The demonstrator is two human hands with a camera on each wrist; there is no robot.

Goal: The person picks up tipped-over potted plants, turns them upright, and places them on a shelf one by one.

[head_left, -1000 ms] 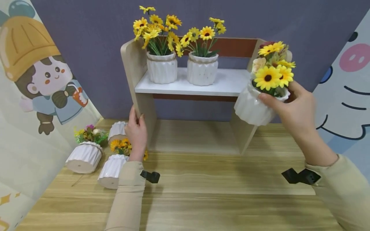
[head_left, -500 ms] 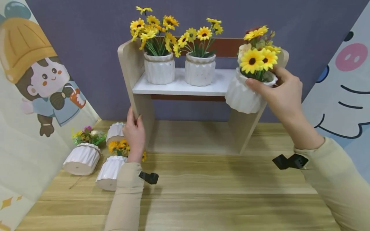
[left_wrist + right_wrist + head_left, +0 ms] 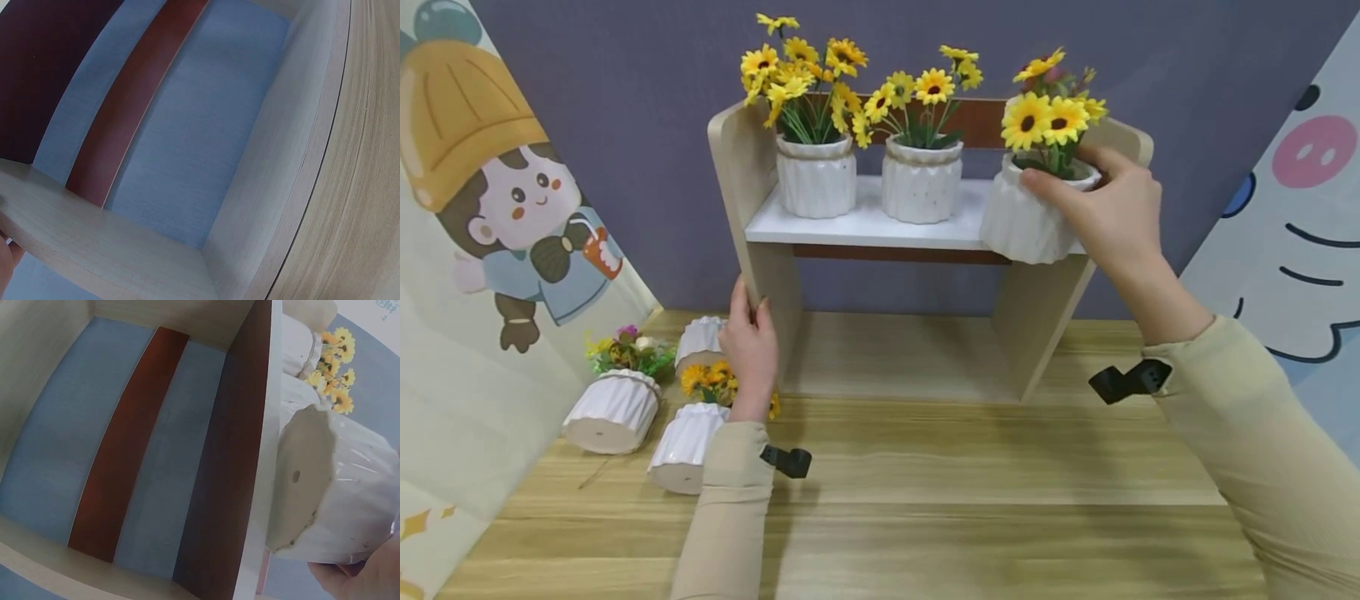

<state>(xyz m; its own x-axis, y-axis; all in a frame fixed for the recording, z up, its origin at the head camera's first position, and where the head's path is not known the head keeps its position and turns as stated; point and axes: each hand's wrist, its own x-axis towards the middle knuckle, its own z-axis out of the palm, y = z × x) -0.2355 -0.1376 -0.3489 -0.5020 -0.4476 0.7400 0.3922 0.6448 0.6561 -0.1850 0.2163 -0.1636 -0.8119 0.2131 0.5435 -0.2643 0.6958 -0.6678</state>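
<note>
My right hand (image 3: 1116, 217) holds a white ribbed flowerpot (image 3: 1026, 218) by its rim, thumb on the near side. Yellow daisy-like flowers (image 3: 1047, 121) rise from it. The pot is slightly tilted at the right end of the white shelf board (image 3: 865, 233), its base overlapping the front edge. In the right wrist view the pale underside (image 3: 300, 481) of the pot shows beside the board; whether they touch I cannot tell. Low on the small wooden shelf's left side panel (image 3: 736, 167), my left hand (image 3: 751, 346) grips the front edge between thumb and fingers.
Two white pots of yellow flowers (image 3: 816, 179) stand upright on the board, left and middle. Several more potted flowers (image 3: 613, 412) lie on their sides on the wooden table (image 3: 925, 500), left of the shelf. A purple-grey wall (image 3: 625, 125) rises behind.
My right hand has carried the flowerpot left and toward the shelf board, from beyond the right side panel to the board's right end. My left hand has stayed on the side panel.
</note>
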